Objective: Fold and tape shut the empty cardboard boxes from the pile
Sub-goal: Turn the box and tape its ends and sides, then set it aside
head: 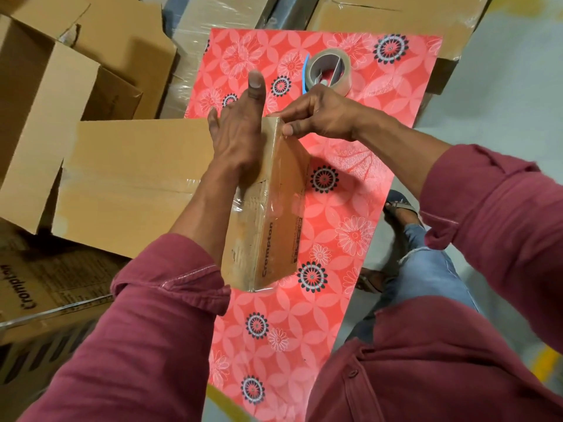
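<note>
Over red mat, L hand (236, 132) flat on box (268, 214), R hand (316, 112) pinching tape at far end.

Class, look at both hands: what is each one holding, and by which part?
The left hand presses flat on the small box's top; the right hand pinches its far corner.

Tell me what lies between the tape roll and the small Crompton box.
In the head view, the right hand lies between the tape roll and the Crompton box, pinching its far corner.
</note>
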Demonstrator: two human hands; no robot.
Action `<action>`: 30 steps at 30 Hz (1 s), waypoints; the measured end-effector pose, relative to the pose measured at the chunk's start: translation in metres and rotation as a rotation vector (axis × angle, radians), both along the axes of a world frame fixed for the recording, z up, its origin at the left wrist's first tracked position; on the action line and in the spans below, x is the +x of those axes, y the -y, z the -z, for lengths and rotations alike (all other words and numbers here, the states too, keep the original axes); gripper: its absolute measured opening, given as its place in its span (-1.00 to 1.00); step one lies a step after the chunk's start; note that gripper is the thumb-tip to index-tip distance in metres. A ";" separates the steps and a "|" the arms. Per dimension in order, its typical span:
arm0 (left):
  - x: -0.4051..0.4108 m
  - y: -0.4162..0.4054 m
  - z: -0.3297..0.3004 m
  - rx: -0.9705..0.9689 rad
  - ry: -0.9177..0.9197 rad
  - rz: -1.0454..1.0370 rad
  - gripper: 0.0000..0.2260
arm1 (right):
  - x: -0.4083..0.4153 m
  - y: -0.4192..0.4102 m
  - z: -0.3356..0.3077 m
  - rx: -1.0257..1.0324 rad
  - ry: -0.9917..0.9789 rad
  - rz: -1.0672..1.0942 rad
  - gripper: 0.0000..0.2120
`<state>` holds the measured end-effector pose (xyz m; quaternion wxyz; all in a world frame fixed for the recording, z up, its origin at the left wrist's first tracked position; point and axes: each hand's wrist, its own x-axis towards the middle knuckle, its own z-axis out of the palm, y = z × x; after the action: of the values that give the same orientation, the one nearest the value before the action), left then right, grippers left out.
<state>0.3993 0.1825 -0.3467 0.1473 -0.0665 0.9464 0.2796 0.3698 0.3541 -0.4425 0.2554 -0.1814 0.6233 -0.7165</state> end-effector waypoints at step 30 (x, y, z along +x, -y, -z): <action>0.228 0.093 0.007 0.139 -0.666 -0.307 -0.79 | 0.124 -0.004 -0.014 0.441 -0.856 0.305 -0.40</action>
<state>0.6270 0.0894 -0.3541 -0.2082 -0.1028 0.9003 0.3681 0.4934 0.3580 -0.4286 -0.0984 -0.3074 0.8281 -0.4584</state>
